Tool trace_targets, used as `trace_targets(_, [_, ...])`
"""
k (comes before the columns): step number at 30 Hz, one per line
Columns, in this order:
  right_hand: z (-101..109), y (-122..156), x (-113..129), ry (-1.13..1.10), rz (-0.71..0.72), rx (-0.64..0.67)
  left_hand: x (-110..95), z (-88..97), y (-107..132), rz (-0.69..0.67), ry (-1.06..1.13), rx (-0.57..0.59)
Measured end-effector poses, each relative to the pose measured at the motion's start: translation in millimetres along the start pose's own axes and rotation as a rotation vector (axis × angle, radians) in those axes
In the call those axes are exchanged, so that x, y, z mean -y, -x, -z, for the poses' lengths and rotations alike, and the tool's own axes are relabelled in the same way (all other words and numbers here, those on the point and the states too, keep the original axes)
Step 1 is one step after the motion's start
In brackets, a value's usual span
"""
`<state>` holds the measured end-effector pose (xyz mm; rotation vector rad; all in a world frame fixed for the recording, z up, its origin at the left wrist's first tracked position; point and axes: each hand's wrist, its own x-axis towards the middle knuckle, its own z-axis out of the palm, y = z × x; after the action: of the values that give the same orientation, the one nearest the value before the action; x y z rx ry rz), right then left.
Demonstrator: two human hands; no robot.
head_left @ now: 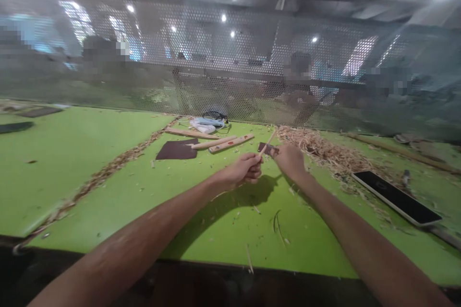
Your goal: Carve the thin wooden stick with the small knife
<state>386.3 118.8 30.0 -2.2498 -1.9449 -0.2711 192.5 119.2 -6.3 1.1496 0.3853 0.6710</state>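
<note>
My left hand is closed around the lower part of a thin, pale wooden stick, which slants up and away to the right. Right beside it, my right hand pinches a small dark brown piece of sandpaper against or just behind the stick; contact between them is hard to make out. A larger brown sandpaper sheet lies flat to the left. One pale wooden stick rests partly over that sheet, and beside it lies another wooden piece with coloured marks.
Wood shavings are heaped at the back right, near a tablet-like dark-screened device. A white bundle with cables sits against the perforated screen. Scraps litter the green tabletop; shavings fill a seam at left. People are beyond the screen.
</note>
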Motion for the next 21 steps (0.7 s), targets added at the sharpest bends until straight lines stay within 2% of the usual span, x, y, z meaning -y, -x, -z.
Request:
trace_targets(3, [-9.1, 9.0, 19.5, 0.048, 0.119, 0.051, -1.3, -0.3, -0.8, -0.016, -0.002, -0.036])
trace_targets(6, [-12.5, 12.8, 26.1, 0.112, 0.161, 0.064, -0.4, 0.8, -2.0, 0.006, -0.072, -0.025])
trace_targets(9, [-12.5, 11.2, 23.7, 0.125, 0.125, 0.06, 4.2, 2.3, -3.8, -0.013, -0.143, -0.001])
trace_targets(13, [-12.0, 0.0, 14.1, 0.128, 0.056, 0.073, 10.8, 3.0, -6.7, -0.014, -0.249, -0.026])
trace_targets(21, [-3.8, -26.6, -25.0, 0.104, -0.158, 0.051, 15.7, 15.9, -12.0, -0.015, -0.341, -0.031])
